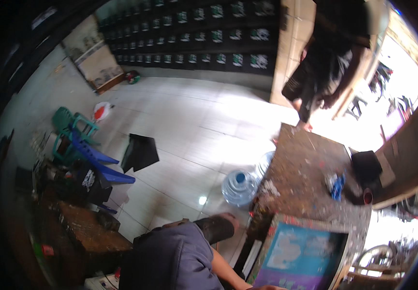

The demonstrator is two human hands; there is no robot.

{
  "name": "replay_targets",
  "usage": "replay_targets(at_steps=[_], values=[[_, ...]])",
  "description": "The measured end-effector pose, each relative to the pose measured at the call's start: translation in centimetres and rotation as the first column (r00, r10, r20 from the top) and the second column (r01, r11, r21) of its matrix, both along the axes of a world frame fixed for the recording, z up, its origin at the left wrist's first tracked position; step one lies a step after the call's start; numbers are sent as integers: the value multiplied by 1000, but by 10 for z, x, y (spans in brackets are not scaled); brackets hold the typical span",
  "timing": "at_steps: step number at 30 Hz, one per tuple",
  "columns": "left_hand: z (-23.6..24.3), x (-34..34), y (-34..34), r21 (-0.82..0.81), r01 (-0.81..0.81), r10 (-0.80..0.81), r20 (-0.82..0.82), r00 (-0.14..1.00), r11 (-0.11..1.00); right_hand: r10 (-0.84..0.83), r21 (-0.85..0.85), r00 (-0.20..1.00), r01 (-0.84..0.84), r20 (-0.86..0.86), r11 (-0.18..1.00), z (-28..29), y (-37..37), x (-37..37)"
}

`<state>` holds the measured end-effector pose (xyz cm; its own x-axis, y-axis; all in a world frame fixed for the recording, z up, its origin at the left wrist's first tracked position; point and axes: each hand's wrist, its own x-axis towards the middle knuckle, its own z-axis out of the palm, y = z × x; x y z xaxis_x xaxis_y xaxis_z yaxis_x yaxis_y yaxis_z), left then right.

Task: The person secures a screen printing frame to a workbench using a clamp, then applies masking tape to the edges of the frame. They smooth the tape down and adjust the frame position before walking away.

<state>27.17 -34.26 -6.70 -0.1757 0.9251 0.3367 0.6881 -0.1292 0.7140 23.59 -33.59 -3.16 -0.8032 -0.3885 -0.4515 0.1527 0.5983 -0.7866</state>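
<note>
At the lower edge, a bare forearm (228, 273) comes out of a grey sleeve; I take it as my left. Just a sliver of my left hand (267, 288) shows, cut off by the picture's edge beside a wooden-framed printing screen (267, 237). Its fingers are hidden, so I cannot tell whether they hold anything. The screen has blue and purple mesh with pale patches, and lies on a worn, paint-stained wooden table (305, 159). My right hand is out of view.
Large clear water jugs (239, 188) stand beside the table. A crumpled blue-and-white item (336, 186) and a dark cup (367, 195) are on it. Another person (325, 63) stands by the doorway. Plastic chairs (90, 150) and a black sheet (141, 152) are left; printed black pieces (189, 38) line the wall.
</note>
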Motion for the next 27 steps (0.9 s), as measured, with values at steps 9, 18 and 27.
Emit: replay_targets(at_steps=[9, 18, 27], values=[[86, -20, -209, -187, -684, 708, 120, 696, 705, 359, 55, 929, -365, 92, 930, 32, -155, -61], [69, 79, -437, -468, -822, 763, 385, -519, -323, 550, 116, 830, -558, 98, 822, 90, -343, -163], [43, 189, -553, -749, -258, 481, -92, -872, -610, 500, 160, 848, -526, 178, 835, 130, -411, -199]])
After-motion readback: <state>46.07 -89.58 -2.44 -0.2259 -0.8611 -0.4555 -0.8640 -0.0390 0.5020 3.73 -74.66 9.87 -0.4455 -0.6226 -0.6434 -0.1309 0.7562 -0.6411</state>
